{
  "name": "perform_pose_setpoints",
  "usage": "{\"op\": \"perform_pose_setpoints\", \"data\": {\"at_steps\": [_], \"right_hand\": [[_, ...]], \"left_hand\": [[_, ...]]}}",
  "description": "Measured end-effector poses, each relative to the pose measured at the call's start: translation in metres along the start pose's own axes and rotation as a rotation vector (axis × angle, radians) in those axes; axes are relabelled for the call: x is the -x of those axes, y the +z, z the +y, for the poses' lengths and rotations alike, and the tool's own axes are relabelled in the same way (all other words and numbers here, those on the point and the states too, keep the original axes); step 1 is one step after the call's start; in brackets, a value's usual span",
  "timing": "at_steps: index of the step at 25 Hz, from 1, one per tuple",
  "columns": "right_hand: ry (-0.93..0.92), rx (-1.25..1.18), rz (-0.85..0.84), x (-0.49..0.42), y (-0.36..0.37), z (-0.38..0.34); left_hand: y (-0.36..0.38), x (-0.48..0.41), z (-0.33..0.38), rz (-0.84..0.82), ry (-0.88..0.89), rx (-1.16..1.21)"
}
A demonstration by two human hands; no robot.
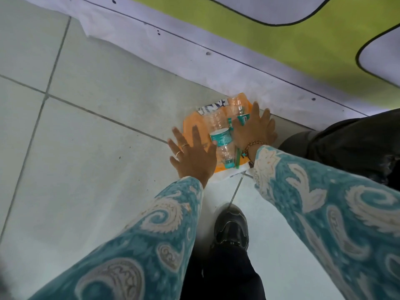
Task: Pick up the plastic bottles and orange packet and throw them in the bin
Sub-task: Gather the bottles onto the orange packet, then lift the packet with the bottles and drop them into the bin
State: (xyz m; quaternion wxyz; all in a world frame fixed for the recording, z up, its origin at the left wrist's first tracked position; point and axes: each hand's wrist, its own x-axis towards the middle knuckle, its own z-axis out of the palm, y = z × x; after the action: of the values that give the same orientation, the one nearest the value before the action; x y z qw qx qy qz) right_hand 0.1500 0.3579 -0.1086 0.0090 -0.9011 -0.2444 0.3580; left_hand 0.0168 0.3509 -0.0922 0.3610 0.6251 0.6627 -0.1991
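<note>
Orange packet [194, 124] lies under two plastic bottles [220, 137] between the spread, empty left hand [193, 158] and right hand [256, 129]; lifting carelessly, the bottles may roll off.

Bottles [220, 137]: clear, crinkled plastic w/ glossy teal labels; orange packet [194, 124] looks like slick plastic film. Floor [97, 83] = smooth, pale tiles, slight sheen. Sleeves [324, 202]: soft matt patterned cloth; shoe [231, 228] glossy black.

head view, steeply downward, near tiled floor [91, 118]
</note>
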Motion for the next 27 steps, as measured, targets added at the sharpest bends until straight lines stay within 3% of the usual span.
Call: {"op": "perform_pose_setpoints", "data": {"at_steps": [4, 8, 17, 27], "right_hand": [[-0.017, -0.036, -0.002, -0.005, 0.007, 0.004], [0.009, -0.208, -0.028, 0.006, 0.014, 0.011], [-0.013, -0.277, 0.01, 0.093, 0.003, -0.006], [-0.101, -0.506, 0.002, 0.251, -0.104, -0.05]], "left_hand": [[0.004, -0.011, 0.005, -0.07, -0.237, 0.36], [0.004, -0.014, 0.005, -0.045, -0.152, 0.498], [-0.031, 0.03, -0.018, 0.076, 0.048, 0.362], [-0.188, 0.179, -0.019, 0.153, 0.225, 0.196]]}}
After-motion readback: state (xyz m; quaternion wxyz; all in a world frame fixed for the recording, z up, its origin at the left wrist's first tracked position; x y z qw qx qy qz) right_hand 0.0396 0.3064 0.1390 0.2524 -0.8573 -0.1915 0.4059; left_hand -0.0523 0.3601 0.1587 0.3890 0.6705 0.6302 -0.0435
